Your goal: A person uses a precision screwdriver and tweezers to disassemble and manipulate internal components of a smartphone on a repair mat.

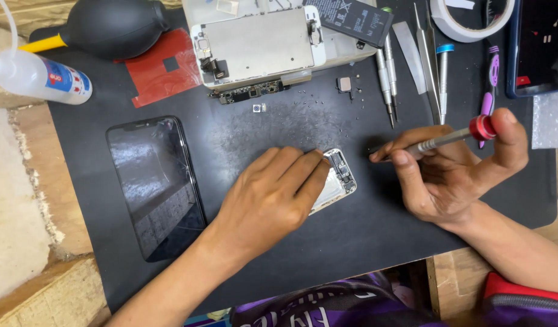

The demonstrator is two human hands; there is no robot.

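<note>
My left hand (270, 195) lies flat over an opened phone body (338, 180) on the black mat (352, 236), pressing it down; only the phone's top end with its metal insides shows past my fingertips. My right hand (450, 172) grips a thin silver screwdriver with a red cap (455, 137), held nearly level, its tip pointing left toward the phone's upper corner, a short gap away.
A cracked black phone (155, 184) lies on the mat's left. At the back sit a removed screen assembly (258, 45), a battery (350, 18), a circuit board (252, 92), loose tiny screws, several screwdrivers and tweezers (412, 66), tape roll (470, 21), air blower (112, 27), squeeze bottle (39, 75).
</note>
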